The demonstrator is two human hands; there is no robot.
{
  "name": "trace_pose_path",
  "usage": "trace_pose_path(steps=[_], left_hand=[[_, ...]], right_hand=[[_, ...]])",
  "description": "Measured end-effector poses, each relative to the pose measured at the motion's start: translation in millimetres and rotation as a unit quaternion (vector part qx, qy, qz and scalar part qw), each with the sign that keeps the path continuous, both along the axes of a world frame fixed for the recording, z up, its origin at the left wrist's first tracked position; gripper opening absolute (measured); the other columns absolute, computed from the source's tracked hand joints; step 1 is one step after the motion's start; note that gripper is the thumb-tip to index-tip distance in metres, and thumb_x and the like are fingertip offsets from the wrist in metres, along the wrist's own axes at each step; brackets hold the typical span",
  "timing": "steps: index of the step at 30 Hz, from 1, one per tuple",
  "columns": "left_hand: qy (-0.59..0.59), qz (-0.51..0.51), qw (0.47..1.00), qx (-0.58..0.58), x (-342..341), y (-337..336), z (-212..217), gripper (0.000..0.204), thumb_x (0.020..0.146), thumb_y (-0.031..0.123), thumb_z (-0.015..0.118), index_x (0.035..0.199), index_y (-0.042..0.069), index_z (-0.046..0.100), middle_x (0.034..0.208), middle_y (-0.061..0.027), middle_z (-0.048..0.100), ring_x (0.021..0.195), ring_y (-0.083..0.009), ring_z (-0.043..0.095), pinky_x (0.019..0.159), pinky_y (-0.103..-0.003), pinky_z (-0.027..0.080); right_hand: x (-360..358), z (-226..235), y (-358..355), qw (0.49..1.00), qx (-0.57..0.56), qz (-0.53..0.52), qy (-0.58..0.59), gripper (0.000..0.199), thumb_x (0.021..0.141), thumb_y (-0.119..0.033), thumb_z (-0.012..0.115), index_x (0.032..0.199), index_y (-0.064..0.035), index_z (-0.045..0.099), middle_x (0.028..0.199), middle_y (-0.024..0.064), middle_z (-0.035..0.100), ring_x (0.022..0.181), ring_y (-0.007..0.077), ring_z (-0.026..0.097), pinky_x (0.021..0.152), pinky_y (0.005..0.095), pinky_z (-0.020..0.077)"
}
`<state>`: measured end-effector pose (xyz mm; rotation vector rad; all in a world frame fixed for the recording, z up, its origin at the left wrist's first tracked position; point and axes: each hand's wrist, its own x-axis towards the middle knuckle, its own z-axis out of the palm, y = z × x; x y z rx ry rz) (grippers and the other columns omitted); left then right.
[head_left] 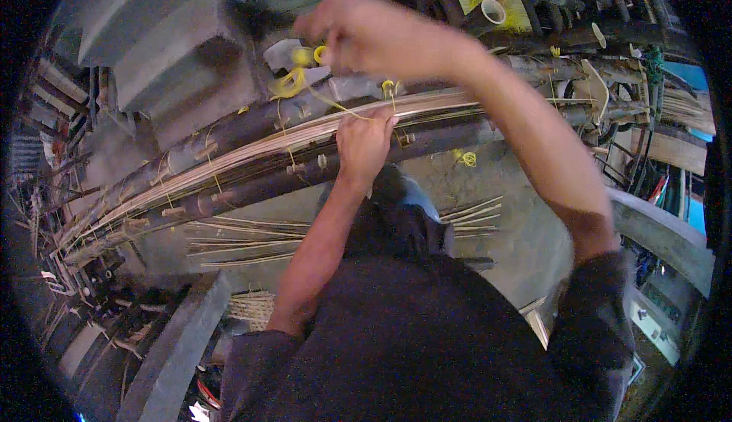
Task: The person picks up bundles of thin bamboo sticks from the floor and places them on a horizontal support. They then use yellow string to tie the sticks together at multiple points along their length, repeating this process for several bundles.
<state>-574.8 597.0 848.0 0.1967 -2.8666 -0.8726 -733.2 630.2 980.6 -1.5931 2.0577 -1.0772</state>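
A long row of thin pale strips (252, 151), apparently split bamboo or cane, lies between two dark round poles (267, 182). Short lengths of yellow string cross it at intervals. My left hand (362, 147) rests on the strips near the middle, fingers closed, pinching a yellow string (335, 105) beside the thumb. That string runs up and left toward a loose yellow bunch (290, 84). Beyond the far pole, my right hand (354, 37) is raised and smeared by motion, close to a yellow ring (320, 54). Its fingers are too blurred to read.
Grey concrete steps (179, 64) rise at the far left. Bundles of thin sticks (244, 239) lie on the floor beneath the near pole. A white cup-like container (493, 12) stands at the far right, and a scrap of yellow string (467, 159) lies below the poles.
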Motion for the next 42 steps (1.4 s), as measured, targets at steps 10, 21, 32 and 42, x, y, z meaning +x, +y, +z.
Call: trace_pose_path(steps=[10,21,32,42], left_hand=[[-0.021,0.036,0.998,-0.045,-2,-11,-20,0.022,0.086,0.028,0.061,0.086,0.008,0.069,0.073,-0.0168,0.065,0.066,-0.0343,0.063,0.061,-0.045,0.051],[-0.176,0.077,0.928,0.320,-166,-51,-33,0.035,0.091,0.036,0.053,0.083,0.003,0.063,0.065,-0.0031,0.054,0.061,-0.0125,0.049,0.060,-0.031,0.041],[-0.027,-0.031,0.997,0.061,-82,-234,13,0.040,0.089,0.043,0.054,0.106,0.009,0.066,0.095,-0.0137,0.069,0.087,-0.0315,0.066,0.077,-0.039,0.051],[0.093,-0.027,0.995,0.026,90,-169,2,0.019,0.086,0.020,0.059,0.093,0.004,0.066,0.083,-0.0156,0.066,0.077,-0.0355,0.063,0.075,-0.044,0.048]], right_hand=[[53,-64,70,0.990,0.022,-0.137,0.023,0.022,0.089,-0.018,0.046,0.077,-0.0029,0.056,0.065,0.0099,0.056,0.066,0.0280,0.061,0.064,0.0435,0.0469],[165,-171,125,0.954,0.285,0.092,0.033,0.015,0.081,-0.024,0.055,0.082,-0.0096,0.060,0.074,0.0097,0.065,0.068,0.0307,0.066,0.063,0.0431,0.0534],[259,-98,73,0.781,0.001,-0.227,-0.582,0.046,0.086,-0.011,0.060,0.130,-0.0065,0.046,0.109,0.0076,0.060,0.096,0.0242,0.060,0.087,0.0351,0.0491],[157,64,-107,0.972,0.159,-0.036,0.168,0.009,0.083,-0.006,0.058,0.078,-0.0006,0.062,0.073,0.0152,0.059,0.072,0.0281,0.063,0.063,0.0409,0.0499]])
